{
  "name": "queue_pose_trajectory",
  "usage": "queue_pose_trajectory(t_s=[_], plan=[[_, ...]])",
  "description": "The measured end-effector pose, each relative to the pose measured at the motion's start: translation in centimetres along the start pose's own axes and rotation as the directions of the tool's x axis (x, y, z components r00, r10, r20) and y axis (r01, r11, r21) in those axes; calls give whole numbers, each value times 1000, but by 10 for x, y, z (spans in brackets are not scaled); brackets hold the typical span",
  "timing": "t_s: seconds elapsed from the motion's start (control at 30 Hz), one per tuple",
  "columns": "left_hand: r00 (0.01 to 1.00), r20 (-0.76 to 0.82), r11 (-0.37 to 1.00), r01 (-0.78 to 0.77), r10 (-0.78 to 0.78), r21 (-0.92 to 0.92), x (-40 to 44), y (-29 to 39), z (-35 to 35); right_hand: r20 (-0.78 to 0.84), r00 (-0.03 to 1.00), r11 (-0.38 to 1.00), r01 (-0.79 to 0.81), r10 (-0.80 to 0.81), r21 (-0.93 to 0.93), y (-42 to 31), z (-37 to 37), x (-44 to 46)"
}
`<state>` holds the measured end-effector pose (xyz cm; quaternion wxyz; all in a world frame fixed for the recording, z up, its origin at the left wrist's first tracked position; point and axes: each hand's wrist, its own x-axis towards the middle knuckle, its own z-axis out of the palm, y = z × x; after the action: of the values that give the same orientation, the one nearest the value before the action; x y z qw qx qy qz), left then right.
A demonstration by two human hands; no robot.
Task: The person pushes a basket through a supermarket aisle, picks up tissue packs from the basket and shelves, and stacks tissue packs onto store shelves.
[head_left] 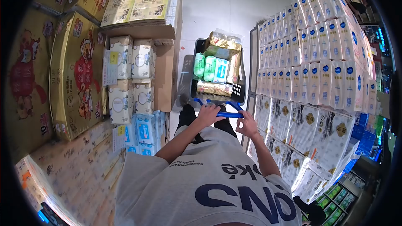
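A black shopping basket [193, 85] stands on the floor in front of my legs, its blue handle [224, 114] tilted towards me. My left hand [208, 115] is wrapped round the left part of that handle. At the handle's right end, my right hand [248, 124] is closed, with thumb and a finger curled into a ring. Inside the basket lie green packs [210, 68], a blue-and-white pack [221, 71] and gold packs, one of them lying across the near side [214, 88] and another at the far end [223, 44].
Stacked tissue packs [310, 46] line the right side, above white-and-gold packs [289, 127]. To the left are gold boxes [79, 75], cardboard trays [165, 75] of wrapped packs, and blue wipe packs [145, 127]. A pale tiled floor [217, 4] runs ahead between the stacks.
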<state>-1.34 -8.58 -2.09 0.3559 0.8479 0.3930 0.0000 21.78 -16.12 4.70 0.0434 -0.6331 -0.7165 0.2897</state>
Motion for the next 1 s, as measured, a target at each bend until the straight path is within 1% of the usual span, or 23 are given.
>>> queue_pose_trajectory(t_s=[0.07, 0.1, 0.17, 0.2, 0.23, 0.27, 0.3, 0.33, 0.37, 0.4, 0.47, 0.53, 0.6, 0.7, 0.73, 0.77, 0.8, 0.83, 0.9, 0.93, 0.97, 1.0], plan=[[1000, -6, 1000, 20, -20, -1, 3, 1, -2, 15, 1000, 992, -25, 23, 125, 9, -10, 4], [999, -13, 999, 37, -37, -11, 3, 2, -4, 7, 1000, 988, -32, 31, 151, 14, -19, 8], [997, -13, 997, 71, -71, 5, 5, 4, -10, -47, 999, 958, -7, 22, 285, 40, -19, 16], [998, -6, 998, 65, -65, -1, 7, 3, -13, -117, 993, 952, 47, -12, 303, 44, -30, 23], [998, 0, 998, 61, -61, -10, 7, 5, -15, -122, 992, 950, 66, -30, 305, 54, -37, 25], [998, -7, 997, 67, -67, -25, 8, 8, -18, -148, 989, 932, 69, -17, 355, 65, -43, 29], [997, -19, 997, 75, -75, 0, 9, 9, -21, -180, 984, 909, 76, -1, 409, 73, -46, 37], [996, -32, 996, 83, -84, -25, 9, 11, -22, -231, 973, 886, 117, -11, 448, 81, -49, 42], [995, -44, 994, 90, -93, -58, 9, 13, -20, -239, 971, 879, 131, -21, 458, 89, -50, 45], [993, -75, 995, 84, -88, -54, 9, 20, -27, -252, 967, 869, 156, -38, 469, 96, -55, 48], [992, -85, 996, 90, -92, -20, 12, 26, -26, -281, 957, 856, 203, -71, 475, 109, -59, 51], [989, -102, 994, 108, -106, 13, 18, 36, -24, -256, 962, 834, 218, -95, 507, 124, -57, 53], [989, -46, 986, 142, -139, 88, 25, 47, -19, -227, 969, 803, 213, -99, 557, 136, -52, 54], [978, -29, 970, 206, -204, 127, 41, 69, -8, -180, 979, 771, 191, -100, 608, 157, -46, 49], [978, -24, 970, 206, -205, 129, 47, 76, -6, -177, 978, 758, 199, -111, 621, 164, -44, 47], [971, -17, 963, 239, -239, 122, 52, 83, -4, -175, 979, 756, 194, -107, 625, 172, -42, 44], [962, -9, 956, 272, -272, 114, 56, 89, -1, -135, 987, 750, 153, -86, 643, 179, -41, 41], [962, -4, 955, 272, -274, 114, 59, 91, 1, -96, 993, 745, 113, -66, 658, 187, -40, 39], [943, 32, 939, 327, -332, 107, 65, 90, -1, -98, 994, 737, 106, -54, 668, 203, -37, 34], [941, 35, 938, 330, -336, 107, 67, 89, -3, -87, 996, 718, 70, -13, 692, 211, -33, 32], [928, 83, 927, 352, -364, 128, 71, 86, -5, -75, 997, 697, 33, 29, 716, 219, -30, 30], [910, 132, 916, 374, -393, 149, 73, 86, -7, -27, 999, 709, -10, 41, 705, 229, -29, 28]])
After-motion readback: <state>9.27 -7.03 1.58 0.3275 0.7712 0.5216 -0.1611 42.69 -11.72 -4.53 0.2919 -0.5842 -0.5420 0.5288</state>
